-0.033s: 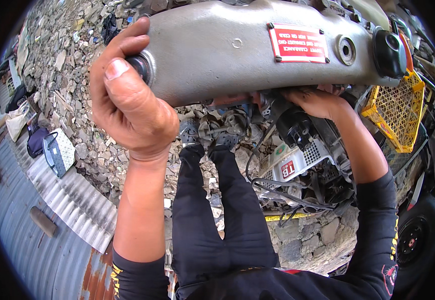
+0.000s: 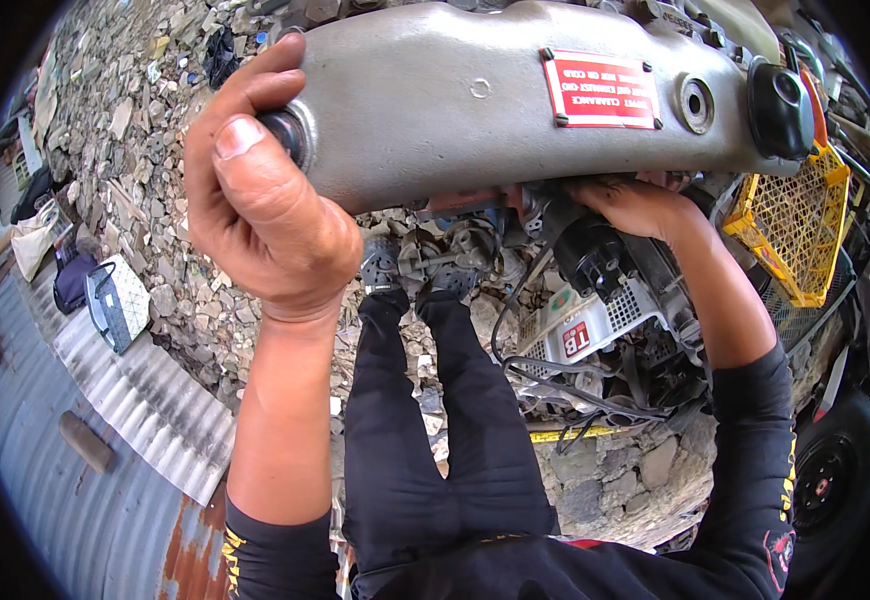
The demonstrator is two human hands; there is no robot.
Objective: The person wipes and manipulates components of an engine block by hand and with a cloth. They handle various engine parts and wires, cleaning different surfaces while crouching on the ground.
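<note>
A long grey metal engine valve cover (image 2: 435, 110) spans the top of the head view, with a red plate (image 2: 603, 88) fixed on it and a black round cap (image 2: 780, 105) at its right end. My left hand (image 2: 265, 200) is wrapped round the cover's left end, thumb lying beside a dark round part (image 2: 285, 135) set in that end. Under the cover's near edge reaches my right hand (image 2: 640, 205); its fingers are mostly hidden there. Just below that hand is a black cylindrical part (image 2: 590, 250) with cables.
A yellow plastic crate (image 2: 790, 230) stands at the right, above a tyre (image 2: 835, 475). A white plastic basket (image 2: 595, 325) lies among cables below the engine. Corrugated metal sheets (image 2: 145, 400) lie at the left. Broken stones (image 2: 135, 150) cover the ground around my feet.
The valve cover and my left hand sit very slightly farther right. My right hand stays in the same place under the cover.
</note>
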